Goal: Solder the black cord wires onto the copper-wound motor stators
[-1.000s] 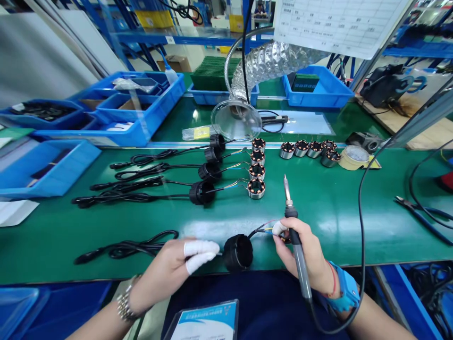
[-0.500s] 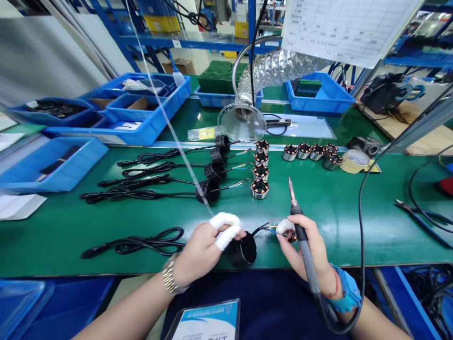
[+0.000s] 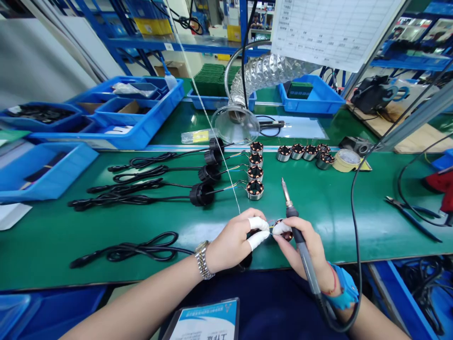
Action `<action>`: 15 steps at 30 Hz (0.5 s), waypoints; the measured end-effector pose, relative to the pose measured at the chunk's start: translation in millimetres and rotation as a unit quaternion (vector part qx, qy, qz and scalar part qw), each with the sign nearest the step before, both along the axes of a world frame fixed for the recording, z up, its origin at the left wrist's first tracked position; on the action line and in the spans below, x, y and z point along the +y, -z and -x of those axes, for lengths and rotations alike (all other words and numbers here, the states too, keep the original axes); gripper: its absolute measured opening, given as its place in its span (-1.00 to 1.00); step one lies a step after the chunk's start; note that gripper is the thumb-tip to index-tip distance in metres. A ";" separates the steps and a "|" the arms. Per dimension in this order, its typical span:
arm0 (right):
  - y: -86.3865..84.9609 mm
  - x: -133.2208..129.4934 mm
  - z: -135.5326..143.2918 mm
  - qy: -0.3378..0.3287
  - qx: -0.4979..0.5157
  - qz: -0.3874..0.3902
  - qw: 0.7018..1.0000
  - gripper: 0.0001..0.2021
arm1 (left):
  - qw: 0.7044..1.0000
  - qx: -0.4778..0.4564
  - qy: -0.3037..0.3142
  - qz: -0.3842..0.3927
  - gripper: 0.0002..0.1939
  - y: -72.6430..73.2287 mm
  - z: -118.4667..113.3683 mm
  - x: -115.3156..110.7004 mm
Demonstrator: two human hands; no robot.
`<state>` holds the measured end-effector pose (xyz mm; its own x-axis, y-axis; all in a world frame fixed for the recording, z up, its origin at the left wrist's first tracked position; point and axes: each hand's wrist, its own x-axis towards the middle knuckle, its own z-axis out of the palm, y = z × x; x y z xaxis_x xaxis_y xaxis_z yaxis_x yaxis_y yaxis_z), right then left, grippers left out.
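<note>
My left hand [image 3: 235, 241], white covers on its thumb and finger, pinches the thin coloured wires [image 3: 271, 228] beside a small copper-wound motor stator [image 3: 287, 235]. A thin pale strand [image 3: 231, 182], like solder wire, runs from above down to this hand. My right hand [image 3: 307, 245] is closed round a soldering iron [image 3: 303, 250], its tip pointing up and away. The same hand's covered fingertip and thumb steady the stator. Beneath my left hand, a black round housing [image 3: 246, 261] is mostly hidden; its black cable [image 3: 148, 248] lies coiled to the left.
Behind are several black housings [image 3: 201, 194] with cables, wired to a column of stators [image 3: 255, 190]. More stators [image 3: 284, 153] stand right of them, near a fume funnel [image 3: 236, 125]. Pliers [image 3: 412, 217] lie at right. Blue bins [image 3: 49, 182] stand at left.
My left hand has moved right, from above the black housing to the wires at the stator. The right hand still holds the iron and stator. The view has shifted slightly.
</note>
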<state>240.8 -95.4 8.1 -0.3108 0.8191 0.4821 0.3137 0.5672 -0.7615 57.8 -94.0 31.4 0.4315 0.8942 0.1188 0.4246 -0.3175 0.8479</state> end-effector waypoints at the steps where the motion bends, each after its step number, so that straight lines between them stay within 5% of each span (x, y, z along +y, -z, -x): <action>1: -1.4 0.7 -1.2 -0.002 -0.008 -0.013 1.000 -0.67 | 1.000 0.009 0.002 -0.004 -0.85 -0.2 -0.1 -0.1; 7: -0.2 3.3 -2.5 0.004 -0.021 -0.038 0.999 -0.68 | 0.997 0.019 0.033 0.060 -0.83 -0.9 -1.7 3.5; 15: -1.3 2.5 -15.2 0.039 -0.034 -0.008 0.999 -0.65 | 0.987 0.011 -0.012 0.157 -0.83 -3.1 -3.0 12.0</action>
<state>256.0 -92.9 9.4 -0.2792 0.8346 0.4748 0.4078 0.5508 -0.7283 60.8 -82.0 34.5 0.4100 0.8950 -0.1759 0.4485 -0.0299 0.8933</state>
